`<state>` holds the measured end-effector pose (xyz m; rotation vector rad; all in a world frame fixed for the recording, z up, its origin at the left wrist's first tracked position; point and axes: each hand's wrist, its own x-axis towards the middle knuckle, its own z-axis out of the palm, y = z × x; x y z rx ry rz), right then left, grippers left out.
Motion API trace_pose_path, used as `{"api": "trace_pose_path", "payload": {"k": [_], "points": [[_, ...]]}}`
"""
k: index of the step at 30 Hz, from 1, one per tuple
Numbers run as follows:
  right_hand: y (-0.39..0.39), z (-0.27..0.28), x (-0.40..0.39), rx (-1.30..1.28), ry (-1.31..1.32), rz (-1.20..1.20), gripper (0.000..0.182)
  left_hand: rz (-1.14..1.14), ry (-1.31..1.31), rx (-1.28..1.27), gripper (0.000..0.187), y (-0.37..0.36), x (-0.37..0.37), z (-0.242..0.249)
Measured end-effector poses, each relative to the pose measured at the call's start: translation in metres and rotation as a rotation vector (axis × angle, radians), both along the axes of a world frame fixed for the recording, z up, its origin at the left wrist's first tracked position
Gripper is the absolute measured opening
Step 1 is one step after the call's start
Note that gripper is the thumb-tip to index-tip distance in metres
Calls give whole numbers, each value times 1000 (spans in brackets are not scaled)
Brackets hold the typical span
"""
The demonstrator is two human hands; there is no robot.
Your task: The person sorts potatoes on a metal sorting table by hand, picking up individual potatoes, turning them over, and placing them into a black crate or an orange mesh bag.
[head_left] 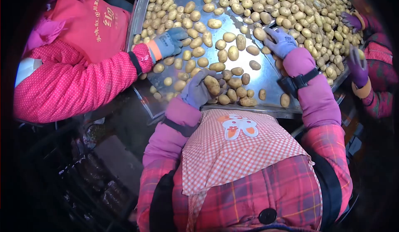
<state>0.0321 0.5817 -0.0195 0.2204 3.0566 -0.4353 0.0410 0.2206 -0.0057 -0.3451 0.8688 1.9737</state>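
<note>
My left hand (196, 90), in a grey-purple glove, is closed round a potato (212, 85) just above the near edge of the metal table. My right hand (282, 43), gloved in purple-blue, reaches farther out beside the large potato pile. Its fingers are curved at a potato (259, 34) and appear to grip its right side; the contact is partly hidden. Between my hands, several loose potatoes (233, 53) are spread on the shiny metal surface (264, 76). More potatoes lie close to my left fingers.
At left, a co-worker's blue-gloved hand (167, 45) rests among potatoes. At right, another person's purple-gloved hands (358, 68) are near the dense potato pile (307, 16). A raised metal rim (266, 108) runs along the table's near side, close to my checked apron (232, 149).
</note>
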Motion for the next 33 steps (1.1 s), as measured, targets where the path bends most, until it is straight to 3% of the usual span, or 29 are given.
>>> {"api": "trace_pose_path", "payload": {"k": [2,3,5,6,8,9,12,14,15,17,18,19,20,22,24,26,28,30,31,32,33], "points": [[-1,10,9,-20,-180,106,51,-47,56,10,45,2,-3,-6],[-6,6,16,91,90,179,49,-57,45,11,45,4,-2,-8],[-31,19,7,-71,267,117,46,-101,258,-90,44,7,0,-10],[-47,26,5,-170,296,107,45,-110,242,-98,44,6,3,-8],[-65,3,-13,-28,79,245,45,-259,234,-182,41,10,-3,1],[-78,0,-13,118,46,190,47,-305,129,-157,40,4,-7,-20],[-82,-9,-10,46,75,134,45,-174,110,-211,41,14,5,18],[-77,-12,-4,28,205,139,44,-188,119,-77,41,2,7,4],[-81,-5,-1,-98,224,51,43,-207,117,58,44,0,4,-5],[-109,46,15,-466,152,-120,45,-192,66,42,48,6,11,8],[-131,95,25,-944,-343,-366,45,-159,19,-6,53,8,13,13],[-131,48,31,-773,-89,83,47,-91,-51,60,55,8,8,4],[-141,70,41,-577,-67,215,46,-109,-48,65,55,9,5,10],[-129,49,60,-683,45,79,44,-126,-60,95,55,9,3,21],[-80,30,73,-561,411,-210,42,-149,-24,30,51,5,4,16],[-36,82,91,-696,153,-722,42,-198,-90,29,49,3,2,12],[45,7,121,262,218,-711,55,-185,-129,57,48,4,4,8],[45,-24,132,311,74,-759,73,-182,-159,90,48,10,2,8],[33,-32,129,191,19,-749,83,-171,-164,89,48,14,3,9],[13,-15,124,122,-97,-700,83,-166,-178,84,48,18,6,8],[10,-36,127,-31,19,-637,78,-235,-103,140,52,21,8,3]]}}
